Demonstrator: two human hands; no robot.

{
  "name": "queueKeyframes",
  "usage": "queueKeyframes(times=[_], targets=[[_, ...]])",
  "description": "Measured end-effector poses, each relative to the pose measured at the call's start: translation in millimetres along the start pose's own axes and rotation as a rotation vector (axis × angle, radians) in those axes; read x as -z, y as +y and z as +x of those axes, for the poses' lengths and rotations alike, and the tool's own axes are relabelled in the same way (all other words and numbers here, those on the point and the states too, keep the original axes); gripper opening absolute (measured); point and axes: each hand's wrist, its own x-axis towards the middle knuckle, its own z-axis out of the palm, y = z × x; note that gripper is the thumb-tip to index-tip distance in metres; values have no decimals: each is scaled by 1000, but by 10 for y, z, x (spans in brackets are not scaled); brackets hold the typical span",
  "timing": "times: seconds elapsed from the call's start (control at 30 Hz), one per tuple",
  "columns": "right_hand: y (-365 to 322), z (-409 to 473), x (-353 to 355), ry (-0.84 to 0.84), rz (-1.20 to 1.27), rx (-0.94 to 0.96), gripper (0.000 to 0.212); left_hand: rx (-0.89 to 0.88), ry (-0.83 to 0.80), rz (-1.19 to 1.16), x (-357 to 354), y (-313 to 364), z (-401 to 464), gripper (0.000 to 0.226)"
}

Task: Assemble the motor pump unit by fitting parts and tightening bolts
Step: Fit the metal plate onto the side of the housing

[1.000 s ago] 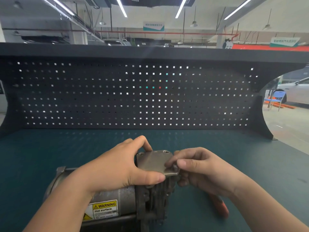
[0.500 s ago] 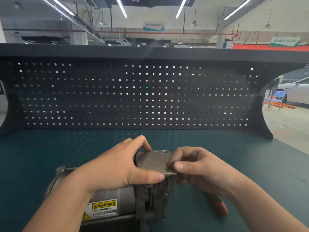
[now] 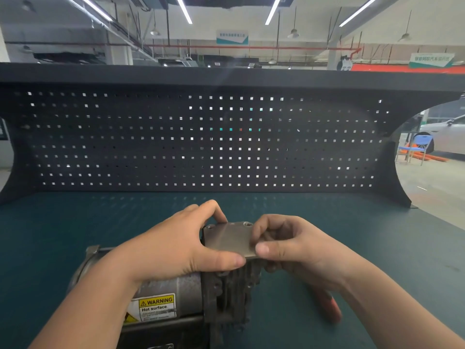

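Plate [image 3: 227, 239] seated on pump [image 3: 226, 293]. Left hand [image 3: 173, 245] grips plate edges; right hand [image 3: 289, 245] pinches its near corner, bolt unseen. Tightening seemingly still pending.

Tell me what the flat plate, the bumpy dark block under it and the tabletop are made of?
The cover plate looks like bare metal: dull grey, thin, with a soft sheen. The finned pump housing seems to be cast metal, rough, dark and grimy. The bench top looks like a teal rubber or plastic mat, matte with faint reflections, though I can't be sure.
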Motion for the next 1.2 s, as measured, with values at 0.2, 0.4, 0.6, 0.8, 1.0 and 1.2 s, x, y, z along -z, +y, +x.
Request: queueKeyframes(times=[0.2, 0.4, 0.6, 0.8, 1.0, 1.2], targets=[[-35, -31, 28, -13, -7, -2, 10, 4, -8, 7, 4, 4, -7, 65], [-19, -17, 21, -26, 0, 12, 18, 11, -15, -6, 6, 6, -12, 64], [-6, 0, 18, 8, -16, 25, 10, 13, -10, -11, 6, 2, 1, 64], [-12, -13, 29, -31, 22, 17, 18, 10, -8, -26, 8, -30, 8, 63], [27, 22, 26, 32, -35, 44, 29, -21, -2, -52, 14, -79, 29, 88], [-149, -8, -76, 248, -214, 99, 36, 108, 298, -541, 12, -154, 88, 95]])
